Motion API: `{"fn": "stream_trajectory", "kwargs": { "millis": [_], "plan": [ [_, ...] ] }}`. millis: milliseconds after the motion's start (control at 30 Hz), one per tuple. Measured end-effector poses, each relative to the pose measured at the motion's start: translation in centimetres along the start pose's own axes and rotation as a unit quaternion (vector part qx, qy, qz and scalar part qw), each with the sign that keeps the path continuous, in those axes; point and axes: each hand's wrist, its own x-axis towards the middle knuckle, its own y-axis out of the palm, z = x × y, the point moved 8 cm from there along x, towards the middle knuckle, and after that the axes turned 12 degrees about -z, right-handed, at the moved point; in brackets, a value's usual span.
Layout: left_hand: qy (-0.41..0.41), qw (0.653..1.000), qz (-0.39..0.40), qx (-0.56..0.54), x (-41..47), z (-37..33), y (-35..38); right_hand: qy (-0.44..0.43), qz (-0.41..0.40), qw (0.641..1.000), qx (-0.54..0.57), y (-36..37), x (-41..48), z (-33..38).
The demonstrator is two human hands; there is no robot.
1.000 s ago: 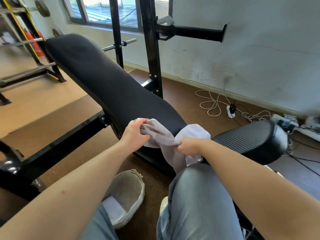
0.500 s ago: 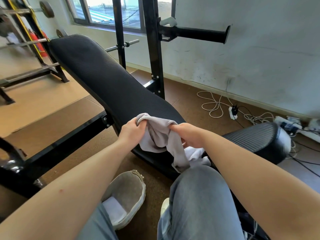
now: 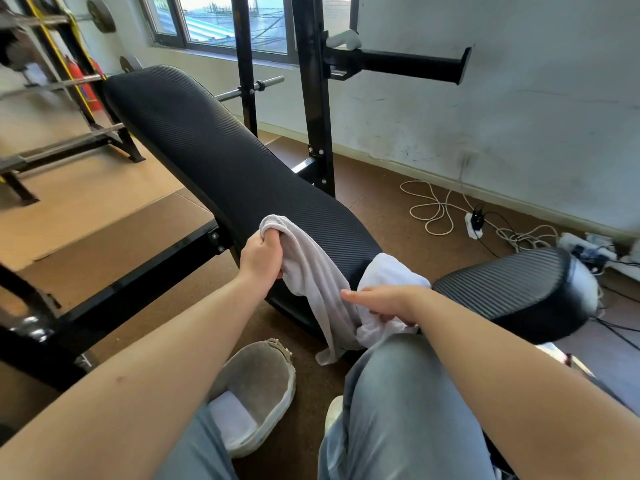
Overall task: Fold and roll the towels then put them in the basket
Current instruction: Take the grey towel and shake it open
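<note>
Since half a second ago the right hand [image 3: 391,303] has dropped away from the left hand [image 3: 261,259], down toward the raised knee [image 3: 398,393], and the grey towel [image 3: 311,282] now stretches out between them instead of bunching.

Head view: the grey towel drapes over the near edge of the long black bench pad [image 3: 225,161]. Its top end sits above that edge in the left hand, and its free corner hangs off the pad, just beside the knee and above the floor [image 3: 156,237]. A white towel [image 3: 391,271] lies bunched in the gap between the bench pad and the round seat pad [image 3: 512,292], touching the grey one. Brown floor lies between the bench frame and the grey basket [image 3: 256,386], which stands under the left forearm beside the knee with a rolled white cloth inside.

Grip: the left hand is a closed fist around the grey towel's top end. The right hand has one finger stretched out straight, its tip against the grey towel, while its lower fingers curl into the white towel.
</note>
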Motion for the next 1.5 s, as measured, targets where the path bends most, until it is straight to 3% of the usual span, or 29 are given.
{"fn": "stream_trajectory", "kwargs": {
  "millis": [200, 367, 567, 900, 1000, 1067, 1133, 1167, 1233, 1333, 1500],
  "plan": [
    [0.021, 0.991, -0.106, -0.083, -0.5, -1.0, -1.6, -0.051, -0.08, 0.989, -0.11, -0.2, 2.4, 1.3],
    [0.02, 0.984, -0.123, -0.13, -1.5, -1.4, -1.7, -0.083, -0.142, 0.97, -0.18, -1.7, 1.5, 1.5],
    [0.03, 0.97, -0.155, -0.186, -0.8, -3.2, -3.0, -0.032, -0.217, 0.944, -0.246, -2.7, 1.9, -0.3],
    [0.005, 0.948, -0.2, -0.248, 0.4, -4.6, -7.0, -0.019, -0.207, 0.946, -0.25, -2.7, 2.9, -0.7],
    [0.042, 0.965, -0.188, -0.18, 0.7, -5.5, -8.2, -0.007, -0.217, 0.944, -0.248, -2.0, 2.9, 0.2],
    [0.093, 0.977, -0.159, -0.106, 0.7, -6.1, -7.9, -0.058, -0.27, 0.937, -0.215, -2.0, 2.0, 3.2],
    [0.136, 0.982, -0.125, -0.035, 0.5, -6.4, -7.0, -0.178, -0.318, 0.924, -0.114, -2.2, 0.2, 7.6],
    [0.147, 0.983, -0.111, -0.019, 0.3, -6.4, -6.5, -0.237, -0.306, 0.921, -0.034, -2.0, -0.8, 9.7],
    [0.15, 0.985, -0.085, -0.022, -0.1, -6.4, -6.0, -0.319, -0.205, 0.919, 0.11, -1.0, -3.2, 13.2],
    [0.182, 0.981, -0.057, 0.018, -0.6, -6.8, -5.3, -0.361, -0.111, 0.899, 0.221, 0.1, -5.0, 15.9],
    [0.229, 0.965, -0.035, 0.124, -0.2, -7.8, -5.4, -0.353, -0.104, 0.868, 0.333, -1.2, -5.5, 16.2]
  ]
}}
